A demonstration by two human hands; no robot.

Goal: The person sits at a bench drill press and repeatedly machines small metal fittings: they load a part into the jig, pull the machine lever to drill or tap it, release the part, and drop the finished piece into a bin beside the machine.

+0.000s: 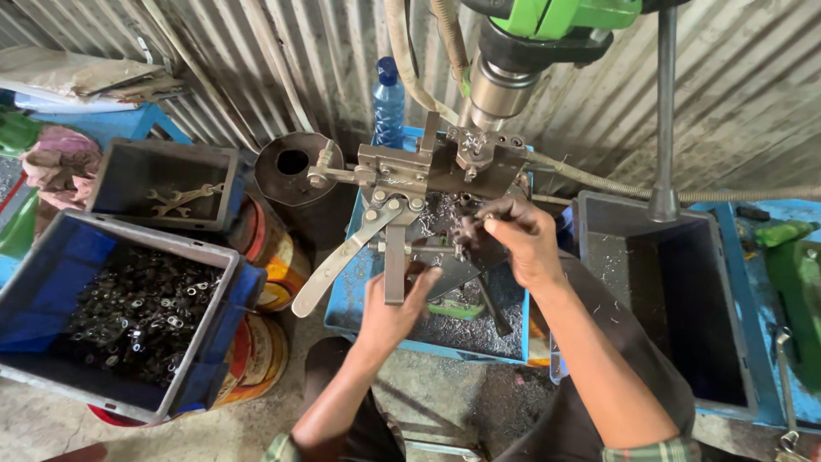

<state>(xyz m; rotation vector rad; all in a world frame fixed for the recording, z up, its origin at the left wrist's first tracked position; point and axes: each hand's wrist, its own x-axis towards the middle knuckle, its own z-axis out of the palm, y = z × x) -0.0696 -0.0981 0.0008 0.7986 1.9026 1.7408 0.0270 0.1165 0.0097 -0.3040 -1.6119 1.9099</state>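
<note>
Metal shavings litter the blue tray [342, 312] under the drill press, where both hands work at the clamping jig [428, 171] beneath the chuck [498, 94]. The right hand [517, 235] has thumb and fingers pinched together on a small dark metal part [479, 221], held just in front of the jig and slightly below the spindle. The left hand [395, 304] lies with fingers spread and loosely curled against the vertical bar of the jig, just beside the long toggle lever [342, 257], which angles down to the left. Seating the piece well likely calls for a light, steady pinch, setting it square in the fixture and keeping fingertips away from the chuck. A grey and blue crate of small metal eyelet parts [137, 312] sits well to the left, and an emptier grey bin [676, 282] stands to the right.
</note>
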